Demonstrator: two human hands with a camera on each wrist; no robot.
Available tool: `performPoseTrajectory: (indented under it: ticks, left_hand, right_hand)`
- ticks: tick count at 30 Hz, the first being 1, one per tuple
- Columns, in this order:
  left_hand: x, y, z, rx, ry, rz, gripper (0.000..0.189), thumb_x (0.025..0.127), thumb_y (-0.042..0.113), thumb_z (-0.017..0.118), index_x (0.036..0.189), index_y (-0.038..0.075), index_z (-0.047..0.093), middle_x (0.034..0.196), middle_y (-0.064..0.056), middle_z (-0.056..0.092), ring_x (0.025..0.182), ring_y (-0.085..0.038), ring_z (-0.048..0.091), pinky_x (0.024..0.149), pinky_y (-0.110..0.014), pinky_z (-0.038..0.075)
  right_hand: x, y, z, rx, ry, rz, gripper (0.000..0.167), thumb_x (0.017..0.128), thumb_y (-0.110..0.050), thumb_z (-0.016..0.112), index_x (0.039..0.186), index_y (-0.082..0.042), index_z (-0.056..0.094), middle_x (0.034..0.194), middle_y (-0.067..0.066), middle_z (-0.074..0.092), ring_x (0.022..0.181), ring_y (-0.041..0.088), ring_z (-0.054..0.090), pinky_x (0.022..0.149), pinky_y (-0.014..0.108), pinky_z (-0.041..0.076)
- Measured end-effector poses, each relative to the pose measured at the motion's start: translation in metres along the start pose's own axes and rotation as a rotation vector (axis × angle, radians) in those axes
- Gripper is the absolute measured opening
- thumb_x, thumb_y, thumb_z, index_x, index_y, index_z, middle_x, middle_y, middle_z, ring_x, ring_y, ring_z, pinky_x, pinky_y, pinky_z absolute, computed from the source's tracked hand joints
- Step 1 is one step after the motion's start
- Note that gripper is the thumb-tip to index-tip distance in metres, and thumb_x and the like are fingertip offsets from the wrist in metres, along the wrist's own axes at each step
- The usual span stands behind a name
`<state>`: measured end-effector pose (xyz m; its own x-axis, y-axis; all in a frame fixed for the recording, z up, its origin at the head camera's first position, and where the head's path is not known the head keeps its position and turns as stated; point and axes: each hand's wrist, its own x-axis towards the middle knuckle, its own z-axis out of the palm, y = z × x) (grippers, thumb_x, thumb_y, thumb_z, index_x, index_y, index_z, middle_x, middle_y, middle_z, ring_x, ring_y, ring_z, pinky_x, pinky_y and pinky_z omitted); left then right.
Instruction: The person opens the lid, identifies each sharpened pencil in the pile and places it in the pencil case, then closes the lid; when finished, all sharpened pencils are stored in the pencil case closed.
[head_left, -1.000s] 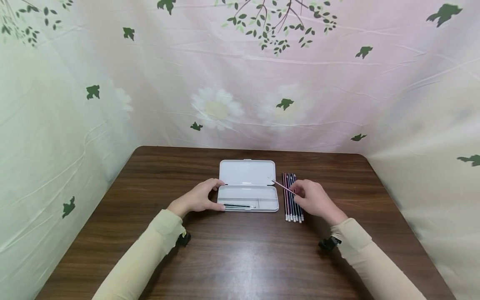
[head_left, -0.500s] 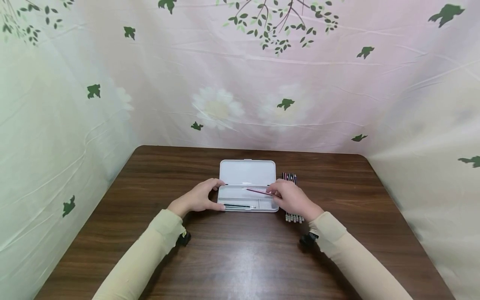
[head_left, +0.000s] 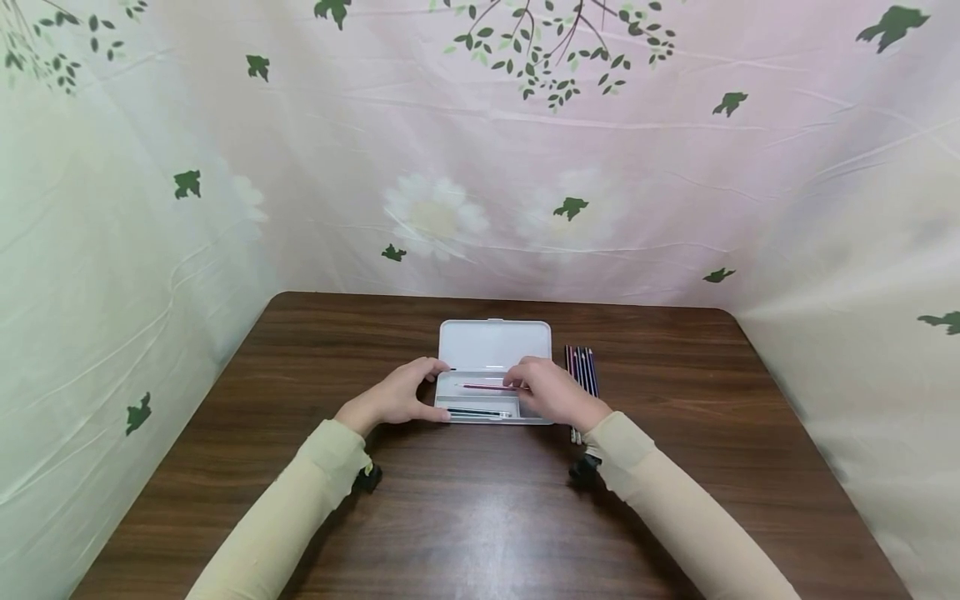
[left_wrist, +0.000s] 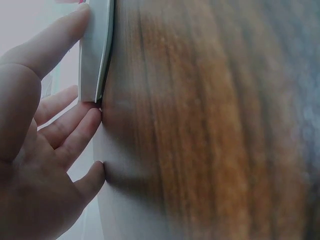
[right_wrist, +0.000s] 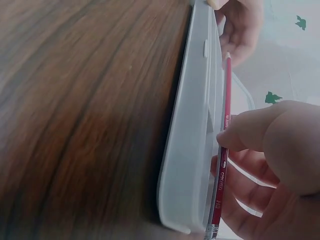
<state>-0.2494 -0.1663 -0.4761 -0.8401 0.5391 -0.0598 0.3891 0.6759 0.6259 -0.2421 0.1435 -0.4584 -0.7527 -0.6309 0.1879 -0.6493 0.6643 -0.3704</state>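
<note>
A white pencil case lies on the table, lid folded back. My left hand holds its left end, the thumb on the front wall and fingertips at the end and far corner. My right hand pinches a red pencil between thumb and fingers, level over the case's long rear compartment. In the right wrist view its pale tip points toward the left hand and its metal band is at the near end. Dark pencils lie in the front compartment. Palm and fingers hide the case's right part.
Right of the case, several pencils lie side by side on the brown wooden table, partly covered by the right hand and sleeve. A patterned cloth hangs behind the table and along both sides.
My right hand has carried the red pencil leftward from above the pencil row to over the case's rear compartment, turning it level with the case. The left hand has stayed in place.
</note>
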Motion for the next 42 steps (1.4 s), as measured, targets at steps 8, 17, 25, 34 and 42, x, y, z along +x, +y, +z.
performPoseTrajectory:
  ticks: [8,17,25,34,42]
  left_hand:
    - [0.001,-0.001,0.0,-0.003,0.004,0.002,0.081,0.082,0.043,0.091,0.146,0.012,0.053,0.14,-0.005,0.058,0.126,-0.024,0.055,0.111,-0.044,0.045]
    - [0.001,-0.001,0.0,-0.013,0.0,0.002,0.081,0.082,0.043,0.091,0.146,0.013,0.053,0.141,-0.005,0.057,0.126,-0.024,0.054,0.111,-0.045,0.045]
    - [0.0,0.001,0.0,-0.014,-0.006,0.014,0.081,0.083,0.042,0.09,0.147,0.011,0.053,0.142,-0.007,0.057,0.127,-0.025,0.054,0.111,-0.046,0.045]
    - [-0.001,0.001,-0.001,-0.02,-0.006,0.018,0.081,0.082,0.04,0.091,0.147,0.01,0.053,0.142,-0.007,0.057,0.127,-0.026,0.054,0.111,-0.045,0.045]
    - [0.0,-0.001,0.0,-0.004,-0.006,0.022,0.081,0.082,0.041,0.091,0.147,0.01,0.053,0.142,-0.006,0.057,0.127,-0.025,0.055,0.111,-0.044,0.045]
  right_hand:
    - [0.01,-0.009,0.004,-0.024,-0.021,0.009,0.022,0.092,0.003,0.069,0.105,-0.009,0.081,0.099,0.003,0.074,0.093,0.017,0.071,0.08,0.035,0.059]
    - [0.016,-0.013,0.008,0.004,-0.044,0.022,0.025,0.09,0.005,0.067,0.105,-0.009,0.081,0.099,0.002,0.075,0.092,0.015,0.07,0.082,0.033,0.059]
    - [0.006,-0.009,0.005,0.059,-0.034,0.024,0.019,0.092,0.001,0.068,0.107,-0.006,0.078,0.098,0.003,0.073,0.091,0.015,0.07,0.081,0.033,0.059]
    - [-0.02,0.008,-0.01,0.08,0.091,0.025,0.02,0.093,-0.002,0.069,0.11,-0.006,0.078,0.104,0.005,0.074,0.093,0.016,0.07,0.081,0.036,0.059]
    - [-0.048,0.036,-0.023,0.062,0.209,0.033,0.02,0.088,-0.001,0.073,0.107,-0.004,0.078,0.096,0.002,0.072,0.087,0.021,0.067,0.077,0.039,0.056]
